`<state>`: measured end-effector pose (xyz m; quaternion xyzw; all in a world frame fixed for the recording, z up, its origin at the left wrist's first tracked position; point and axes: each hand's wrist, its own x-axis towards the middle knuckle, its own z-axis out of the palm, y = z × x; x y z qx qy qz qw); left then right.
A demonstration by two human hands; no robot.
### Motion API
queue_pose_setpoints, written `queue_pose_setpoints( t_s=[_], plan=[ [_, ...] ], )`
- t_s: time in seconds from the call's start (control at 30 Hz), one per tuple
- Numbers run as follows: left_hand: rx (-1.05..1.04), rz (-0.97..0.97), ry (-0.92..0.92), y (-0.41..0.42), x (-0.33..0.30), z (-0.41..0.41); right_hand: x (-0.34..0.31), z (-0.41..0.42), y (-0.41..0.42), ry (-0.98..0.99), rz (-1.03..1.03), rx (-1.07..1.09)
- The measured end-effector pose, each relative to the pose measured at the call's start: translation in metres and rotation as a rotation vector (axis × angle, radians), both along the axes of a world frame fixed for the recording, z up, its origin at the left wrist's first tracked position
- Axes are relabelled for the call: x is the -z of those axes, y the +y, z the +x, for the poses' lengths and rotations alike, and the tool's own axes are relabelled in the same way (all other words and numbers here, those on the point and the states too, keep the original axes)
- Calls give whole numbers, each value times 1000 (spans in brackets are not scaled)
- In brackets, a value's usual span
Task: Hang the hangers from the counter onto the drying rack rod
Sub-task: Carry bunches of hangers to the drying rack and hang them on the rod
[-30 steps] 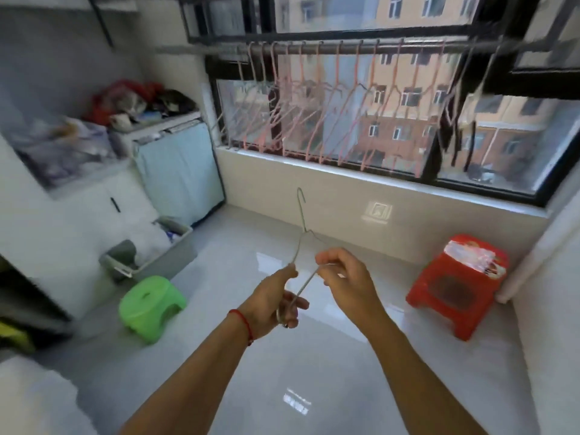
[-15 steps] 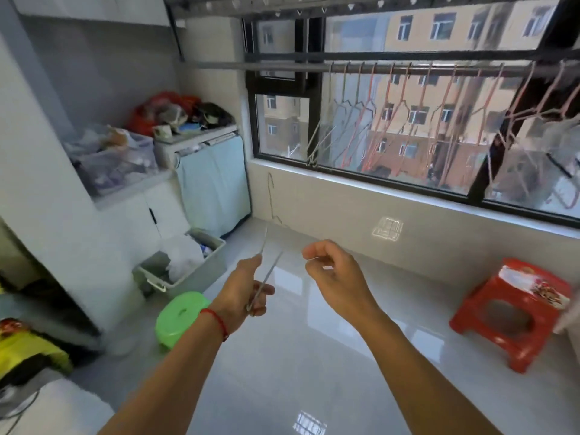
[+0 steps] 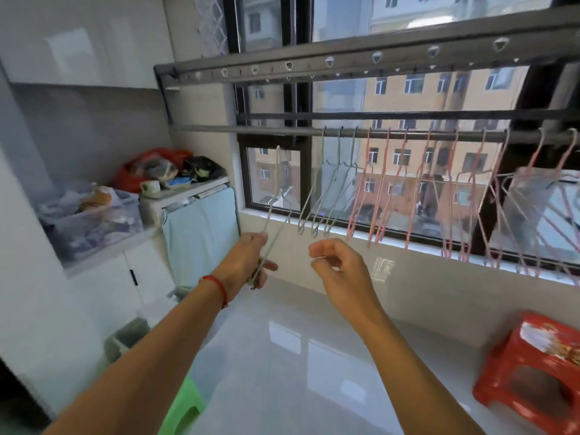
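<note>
While the left hand [image 3: 248,262] grips a thin wire hanger [image 3: 272,215] by one lower corner, fingers curled round the wire, the hook end points up and away, below the rod [image 3: 282,130] and not on it. Hanger is pale grey-green, bare thin wire, triangular frame seen nearly edge-on, so the two arms look almost parallel. Hook tip sits just left of the three hung ones, against the window [image 3: 273,177].

Right hand [image 3: 337,262] is just right of the left, apart from the hanger, fingers loosely curled, thumb and forefinger close together, holding nothing visible.

On the rod: three grey-green hangers [image 3: 329,196] of the same type, then a run of pink hangers [image 3: 439,196] going right, all tilted, lower ends swung toward the near-left. A perforated upper rail [image 3: 345,62] runs above the rod.

Red stool [image 3: 530,378] near right on the floor, green stool [image 3: 185,409] near left. Left wrist wears a red string bracelet [image 3: 216,285].
</note>
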<state>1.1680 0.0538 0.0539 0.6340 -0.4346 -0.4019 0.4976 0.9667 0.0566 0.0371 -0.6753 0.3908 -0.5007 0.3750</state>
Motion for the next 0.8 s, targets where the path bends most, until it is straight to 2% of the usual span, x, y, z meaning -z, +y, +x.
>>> queue_pose_setpoints(
  t_s=[0.17,0.4,0.6,0.8],
  plan=[
    [43,-31,-96,-75,-36,3,-32,2,-62,-44,-39,16],
    [119,-60,-127,-159,-65,12,-51,9,-112,-4,-79,62],
    [210,-26,-85,-210,-49,18,-55,26,-147,60,-93,157],
    [324,19,-160,-240,-7,26,-47,47,-170,79,-78,238]
  ],
)
